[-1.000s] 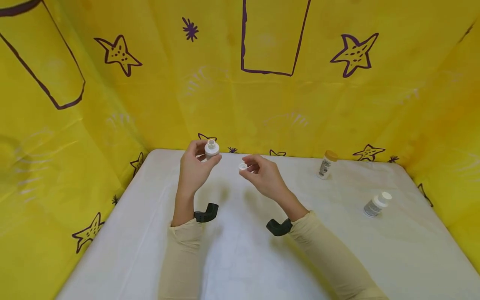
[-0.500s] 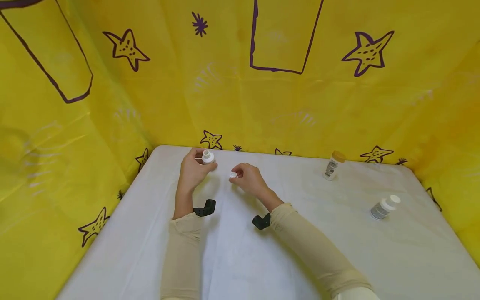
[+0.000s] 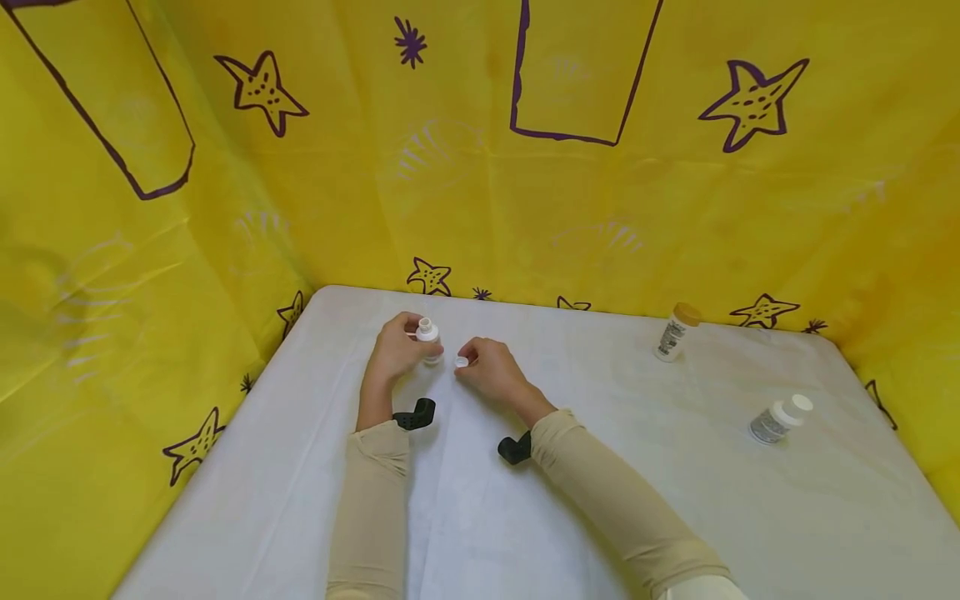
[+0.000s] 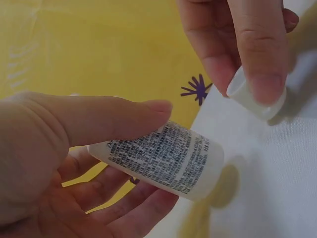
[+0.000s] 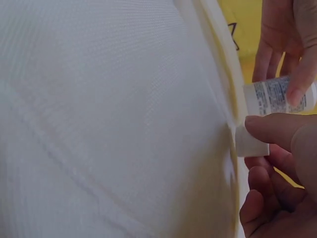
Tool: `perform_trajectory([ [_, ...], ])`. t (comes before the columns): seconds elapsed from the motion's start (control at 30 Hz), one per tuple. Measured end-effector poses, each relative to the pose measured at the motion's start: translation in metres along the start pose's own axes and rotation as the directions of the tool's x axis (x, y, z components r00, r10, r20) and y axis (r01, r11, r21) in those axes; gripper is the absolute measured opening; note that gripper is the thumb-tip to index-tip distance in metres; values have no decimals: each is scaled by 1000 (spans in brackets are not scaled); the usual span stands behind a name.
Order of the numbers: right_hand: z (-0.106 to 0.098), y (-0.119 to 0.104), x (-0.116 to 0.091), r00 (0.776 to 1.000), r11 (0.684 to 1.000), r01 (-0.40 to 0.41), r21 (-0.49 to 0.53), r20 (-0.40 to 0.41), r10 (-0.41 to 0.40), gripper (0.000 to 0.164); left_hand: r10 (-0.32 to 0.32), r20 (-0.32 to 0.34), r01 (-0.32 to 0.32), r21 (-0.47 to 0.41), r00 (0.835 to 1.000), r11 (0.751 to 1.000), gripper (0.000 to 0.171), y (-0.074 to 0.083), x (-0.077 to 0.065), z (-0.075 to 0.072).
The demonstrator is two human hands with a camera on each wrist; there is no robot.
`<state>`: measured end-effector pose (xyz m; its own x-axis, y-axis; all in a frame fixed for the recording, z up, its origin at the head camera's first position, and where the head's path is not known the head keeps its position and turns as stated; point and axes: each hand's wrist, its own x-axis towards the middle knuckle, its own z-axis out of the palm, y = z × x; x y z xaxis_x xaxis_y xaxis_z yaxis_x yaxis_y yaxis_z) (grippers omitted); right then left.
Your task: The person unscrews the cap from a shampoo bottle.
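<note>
In the head view my left hand (image 3: 396,348) grips a small white bottle (image 3: 427,333), its uncapped neck pointing up. The left wrist view shows the thumb along the printed label of this bottle (image 4: 166,158) and the fingers behind it. Close by on the right, my right hand (image 3: 495,372) pinches a white cap (image 3: 461,362) between thumb and fingers, apart from the bottle. In the right wrist view the thumb lies on the cap (image 5: 251,143), with the labelled bottle (image 5: 270,96) just beyond it. Whether the bottle's base touches the table I cannot tell.
On the white-covered table (image 3: 480,517), a white bottle with an orange cap (image 3: 677,332) stands at the back right. Nearer, on the right, is another white-capped bottle (image 3: 780,418) with a grey label. Yellow patterned cloth (image 3: 465,192) rises behind and at the sides.
Both hands have come lower and nearer, the left with the bottle and the right with the cap. The right hand has also moved left, so cap and bottle are closer together.
</note>
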<state>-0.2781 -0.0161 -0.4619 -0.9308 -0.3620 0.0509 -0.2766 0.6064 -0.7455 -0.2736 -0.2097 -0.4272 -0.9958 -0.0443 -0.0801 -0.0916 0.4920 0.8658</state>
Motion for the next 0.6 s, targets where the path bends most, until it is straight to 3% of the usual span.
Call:
perform_trajectory([
  [0.13, 2, 0, 0, 1000, 1000, -3, -19, 21, 3, 22, -16, 20, 16, 19, 1000, 1000, 61, 0, 0, 0],
  [0.4, 4, 0, 2, 998, 999, -18, -34, 58, 20, 24, -110, 79, 105, 65, 991, 992, 60, -1, -1, 0],
  [0.6, 6, -1, 3, 996, 998, -32, -49, 78, 36, 25, -112, 112, 103, 83, 987, 991, 60, -1, -1, -1],
])
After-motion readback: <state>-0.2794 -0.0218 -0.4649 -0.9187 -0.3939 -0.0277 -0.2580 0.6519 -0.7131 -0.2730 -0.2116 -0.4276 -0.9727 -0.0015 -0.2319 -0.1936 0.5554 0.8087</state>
